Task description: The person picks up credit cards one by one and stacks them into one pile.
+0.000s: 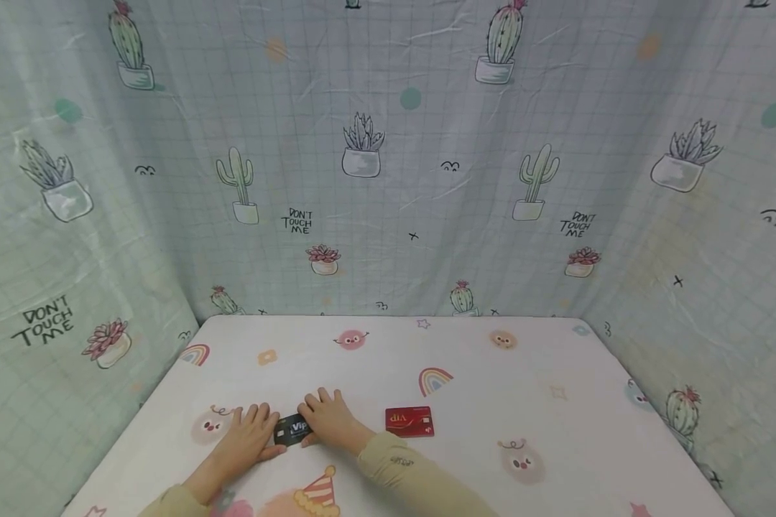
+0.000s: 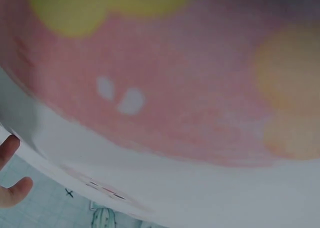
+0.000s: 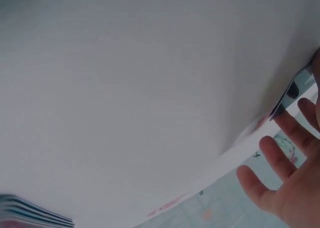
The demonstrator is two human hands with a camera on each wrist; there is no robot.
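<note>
In the head view a black card (image 1: 292, 429) with "Vip" printed on it lies between my two hands, left of the table's middle. My right hand (image 1: 331, 420) pinches its right end, the fingers over the far edge and the thumb at the near edge. The right wrist view shows this black card (image 3: 299, 86) from the side, tilted, at the right hand's fingertips. My left hand (image 1: 248, 433) holds the card's left end between forefinger and thumb. In the left wrist view only two fingertips (image 2: 20, 189) show, with the card out of frame.
A red VIP card (image 1: 409, 421) lies right of my right hand; the right wrist view shows a layered stack of cards (image 3: 30, 214) there. The white tablecloth (image 1: 465, 459) has printed rainbows and faces. Cactus-patterned curtains (image 1: 388, 201) surround the table.
</note>
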